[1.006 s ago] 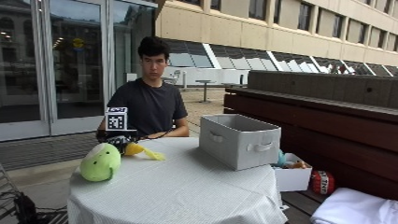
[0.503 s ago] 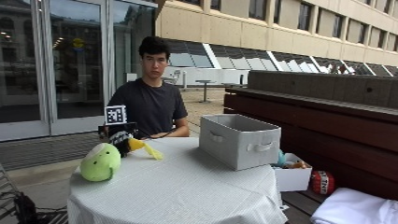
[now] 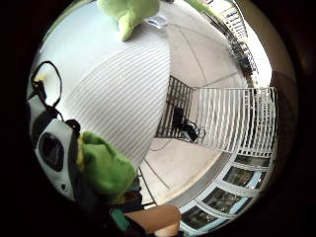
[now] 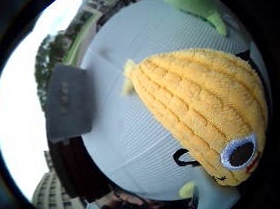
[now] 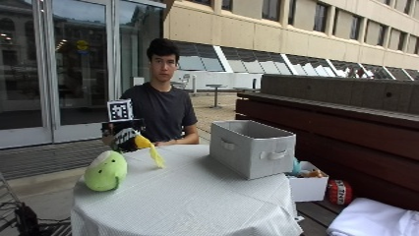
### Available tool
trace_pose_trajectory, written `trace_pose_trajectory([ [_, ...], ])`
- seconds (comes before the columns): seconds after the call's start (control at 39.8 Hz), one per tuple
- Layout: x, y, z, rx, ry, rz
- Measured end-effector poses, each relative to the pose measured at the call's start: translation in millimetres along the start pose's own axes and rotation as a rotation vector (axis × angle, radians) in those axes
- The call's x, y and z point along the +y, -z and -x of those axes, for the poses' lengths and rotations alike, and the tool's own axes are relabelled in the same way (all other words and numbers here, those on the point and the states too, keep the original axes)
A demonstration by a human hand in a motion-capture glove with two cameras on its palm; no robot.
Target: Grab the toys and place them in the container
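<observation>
My gloved right hand (image 5: 124, 136) holds a yellow corn plush (image 5: 150, 149) lifted above the round white table (image 5: 190, 196), at its far left side. The corn plush (image 4: 206, 112) fills much of the thumb side palm view, with its stitched eye showing. Its green leaf (image 3: 106, 168) sits against my palm in the little finger side view. A green round plush (image 5: 104, 171) lies on the table below and to the left of my hand, and shows as green plush (image 4: 189, 1) and green plush (image 3: 129, 14). The grey fabric container (image 5: 252, 147) stands open-topped on the table's right side, also seen as container (image 4: 68, 102).
A white box (image 5: 308, 186) with toys and a red ball (image 5: 338, 191) sit on the wooden bench right of the table. A white cloth (image 5: 376, 221) lies at the lower right. The person's bare hand rests on the table's far edge.
My hand has lifted the corn plush higher off the table and a little toward the container. The green plush and the container have stayed in place.
</observation>
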State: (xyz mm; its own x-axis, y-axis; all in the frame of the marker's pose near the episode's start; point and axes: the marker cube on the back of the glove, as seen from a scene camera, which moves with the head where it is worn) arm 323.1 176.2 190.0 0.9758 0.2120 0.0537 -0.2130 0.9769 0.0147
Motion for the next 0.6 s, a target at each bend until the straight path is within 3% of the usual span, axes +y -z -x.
trace_pose_trajectory([
  [0.15,-41.5,40.6,19.2,0.000,0.083,-0.183],
  [0.28,-43.0,89.6,48.0,-0.013,-0.025,-0.089],
  [0.45,-60.2,160.1,90.5,-0.075,0.037,-0.074],
  [0.6,-83.9,192.7,134.9,-0.071,0.082,-0.177],
])
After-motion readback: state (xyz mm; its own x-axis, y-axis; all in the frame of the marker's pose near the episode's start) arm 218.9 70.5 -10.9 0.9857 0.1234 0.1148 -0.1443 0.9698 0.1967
